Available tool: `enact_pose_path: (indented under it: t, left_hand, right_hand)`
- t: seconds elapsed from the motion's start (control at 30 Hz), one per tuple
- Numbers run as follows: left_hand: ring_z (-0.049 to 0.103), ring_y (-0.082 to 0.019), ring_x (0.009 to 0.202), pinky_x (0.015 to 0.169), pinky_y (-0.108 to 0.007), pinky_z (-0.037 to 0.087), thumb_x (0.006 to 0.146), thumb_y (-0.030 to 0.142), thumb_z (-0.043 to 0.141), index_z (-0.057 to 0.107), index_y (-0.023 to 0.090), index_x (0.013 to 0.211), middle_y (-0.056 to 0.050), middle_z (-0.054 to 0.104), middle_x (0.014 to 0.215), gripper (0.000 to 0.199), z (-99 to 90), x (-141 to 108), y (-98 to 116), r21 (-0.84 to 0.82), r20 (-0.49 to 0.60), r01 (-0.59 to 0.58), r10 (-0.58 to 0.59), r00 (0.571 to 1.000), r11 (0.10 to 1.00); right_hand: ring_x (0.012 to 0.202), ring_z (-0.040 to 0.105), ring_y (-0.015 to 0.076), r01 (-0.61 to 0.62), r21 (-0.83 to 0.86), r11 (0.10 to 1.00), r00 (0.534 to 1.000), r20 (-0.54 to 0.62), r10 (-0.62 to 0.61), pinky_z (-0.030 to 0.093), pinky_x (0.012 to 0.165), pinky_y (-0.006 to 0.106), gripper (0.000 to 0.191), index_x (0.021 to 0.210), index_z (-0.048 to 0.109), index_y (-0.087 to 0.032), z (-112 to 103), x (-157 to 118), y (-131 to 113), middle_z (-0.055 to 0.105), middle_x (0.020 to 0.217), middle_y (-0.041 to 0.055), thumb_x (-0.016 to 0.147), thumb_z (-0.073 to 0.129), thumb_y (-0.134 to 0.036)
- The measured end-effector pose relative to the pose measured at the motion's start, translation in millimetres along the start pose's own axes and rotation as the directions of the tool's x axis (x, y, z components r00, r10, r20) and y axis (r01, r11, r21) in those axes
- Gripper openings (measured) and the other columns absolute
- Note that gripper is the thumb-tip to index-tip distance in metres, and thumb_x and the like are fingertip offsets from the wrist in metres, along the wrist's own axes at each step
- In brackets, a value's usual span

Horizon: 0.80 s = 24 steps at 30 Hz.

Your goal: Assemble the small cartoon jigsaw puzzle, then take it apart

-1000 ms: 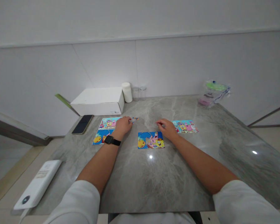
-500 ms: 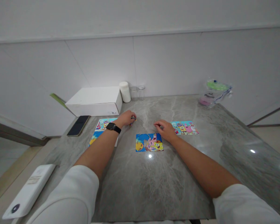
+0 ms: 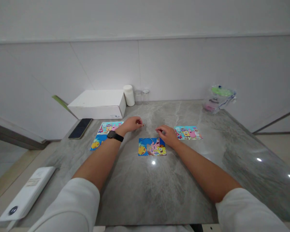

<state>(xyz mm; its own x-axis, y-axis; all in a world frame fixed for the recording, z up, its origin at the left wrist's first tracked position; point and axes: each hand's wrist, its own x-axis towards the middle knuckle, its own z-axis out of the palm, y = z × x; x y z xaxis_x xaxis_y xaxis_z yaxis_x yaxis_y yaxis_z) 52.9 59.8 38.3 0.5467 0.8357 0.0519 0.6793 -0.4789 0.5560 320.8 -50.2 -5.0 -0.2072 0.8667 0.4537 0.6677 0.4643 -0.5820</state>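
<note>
My left hand [image 3: 134, 123], with a black watch on the wrist, rests low over the table beyond the middle picture. Its fingers are pinched together, and what lies between them is too small to make out. My right hand [image 3: 167, 134] is closed, thumb and fingers drawn together, just above the far right corner of a cartoon jigsaw puzzle [image 3: 157, 151]. A greyish patch shows within that blue picture. To the right lies a cartoon picture card [image 3: 188, 132]. Partly under my left forearm is a sheet with cartoon pictures [image 3: 98, 141].
A white box [image 3: 96, 111], a white bottle [image 3: 129, 95] and two glass jars [image 3: 145, 96] stand along the wall. A phone [image 3: 80, 128] lies at left, a white power bank [image 3: 27, 195] nearer me. A plastic bag [image 3: 218, 99] sits back right.
My left hand has shifted slightly right; the small colourful pieces seen by its fingers before no longer show clearly. My right hand stays closed near the puzzle. The whole view has shifted slightly.
</note>
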Motion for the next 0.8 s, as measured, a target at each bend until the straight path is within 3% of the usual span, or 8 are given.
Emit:
enact_pose_path:
  t: [0.07, 0.13, 0.27, 0.33, 0.53, 0.8]
  left_hand:
    - [0.067, -0.018, 0.078, 0.071, -0.030, 0.051, 0.081, 0.040, 0.074, 0.071, 0.018, 0.088, -0.004, 0.075, 0.086, 0.023, 6.1, -12.7, 11.3, -0.244, -0.084, 0.003, -0.024, 0.996, 0.970]
    - [0.069, -0.018, 0.082, 0.077, -0.031, 0.054, 0.081, 0.042, 0.076, 0.069, 0.018, 0.091, -0.005, 0.077, 0.092, 0.027, 11.8, -27.4, 25.4, -0.474, -0.137, -0.013, -0.059, 0.989, 0.881]
    - [0.071, -0.018, 0.089, 0.087, -0.034, 0.057, 0.080, 0.046, 0.082, 0.069, 0.018, 0.094, -0.005, 0.078, 0.096, 0.034, 12.4, -57.6, 57.2, -0.678, -0.181, -0.066, -0.079, 0.980, 0.732]
    - [0.071, -0.018, 0.087, 0.085, -0.033, 0.056, 0.079, 0.046, 0.083, 0.069, 0.018, 0.097, -0.004, 0.077, 0.094, 0.036, 5.4, -69.9, 71.2, -0.718, -0.221, -0.104, -0.084, 0.972, 0.688]
    - [0.071, -0.018, 0.090, 0.084, -0.032, 0.056, 0.082, 0.046, 0.082, 0.068, 0.020, 0.102, -0.003, 0.075, 0.094, 0.036, -20.4, -90.1, 95.3, -0.705, -0.345, -0.194, -0.090, 0.934, 0.683]
    - [0.071, -0.018, 0.086, 0.079, -0.031, 0.053, 0.083, 0.043, 0.080, 0.064, 0.020, 0.109, -0.004, 0.076, 0.092, 0.038, -18.9, -92.1, 103.7, -0.673, -0.323, -0.169, -0.080, 0.943, 0.720]
  right_hand:
    - [0.091, 0.071, 0.0216, -0.002, 0.014, 1.000, 1.000, -0.012, 0.002, 0.054, 0.089, 0.036, 0.021, 0.100, 0.077, -0.023, -0.7, -0.5, -2.8, 0.078, 0.097, 0.0065, 0.094, 0.057, -0.021]
    - [0.092, 0.071, 0.0216, -0.012, 0.065, 0.998, 0.999, -0.045, 0.015, 0.054, 0.090, 0.036, 0.021, 0.100, 0.077, -0.023, -2.4, -1.3, -9.9, 0.078, 0.098, 0.0065, 0.094, 0.057, -0.024]
    - [0.087, 0.071, 0.0205, -0.085, 0.267, 0.960, 0.989, -0.097, 0.115, 0.056, 0.082, 0.034, 0.022, 0.104, 0.077, -0.022, -11.3, 1.6, -42.3, 0.078, 0.098, 0.0056, 0.094, 0.059, -0.031]
    - [0.083, 0.070, 0.0194, -0.117, 0.354, 0.928, 0.987, -0.065, 0.149, 0.054, 0.074, 0.032, 0.023, 0.106, 0.075, -0.022, -17.9, 7.6, -65.0, 0.076, 0.092, 0.0039, 0.093, 0.063, -0.036]
    - [0.077, 0.060, 0.0168, -0.136, 0.484, 0.864, 0.989, 0.017, 0.146, 0.050, 0.064, 0.028, 0.027, 0.098, 0.069, -0.024, -25.7, 33.7, -116.1, 0.068, 0.087, 0.0007, 0.089, 0.069, -0.049]
    - [0.068, 0.051, 0.0153, -0.175, 0.583, 0.793, 0.972, -0.026, 0.234, 0.043, 0.059, 0.027, 0.033, 0.087, 0.063, -0.023, -8.8, 26.8, -119.2, 0.058, 0.075, -0.0012, 0.091, 0.066, -0.057]
